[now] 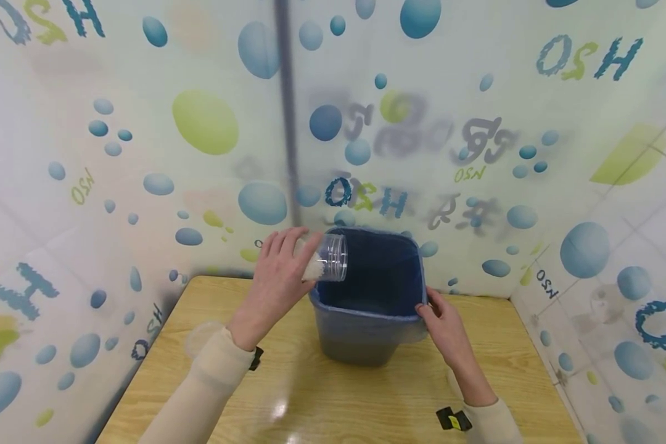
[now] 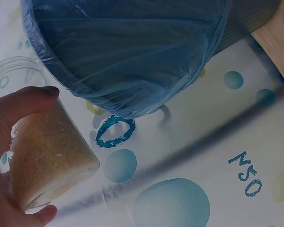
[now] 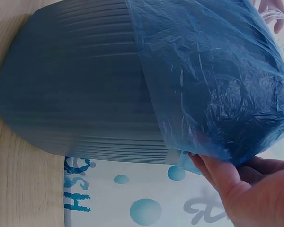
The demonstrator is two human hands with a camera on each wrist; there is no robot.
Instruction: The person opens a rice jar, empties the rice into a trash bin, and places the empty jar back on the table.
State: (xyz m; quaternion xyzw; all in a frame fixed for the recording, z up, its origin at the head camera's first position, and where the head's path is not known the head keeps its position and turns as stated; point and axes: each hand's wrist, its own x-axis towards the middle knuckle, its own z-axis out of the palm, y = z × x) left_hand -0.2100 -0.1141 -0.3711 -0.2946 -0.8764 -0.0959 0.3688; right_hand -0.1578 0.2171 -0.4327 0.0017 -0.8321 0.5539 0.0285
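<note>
My left hand (image 1: pixel 277 271) grips a clear screw-neck jar (image 1: pixel 333 259) tipped on its side, its mouth pointing right at the left rim of a bin. Pale grains (image 2: pixel 52 146) fill much of the jar in the left wrist view. The grey-blue ribbed bin (image 3: pixel 85 85) stands upright on the table, lined with a thin blue plastic bag (image 2: pixel 132 56) folded over its rim. At the bin's right edge my right hand (image 1: pixel 446 330) pinches the bag and rim, thumb outside. The bottom of the bin is too dark to make out.
A translucent round lid (image 1: pixel 200 338) lies on the wooden table (image 1: pixel 244 404), partly behind the left sleeve. Bubble-patterned sheeting (image 1: pixel 205 179) rises behind the table and along both sides, close behind the bin.
</note>
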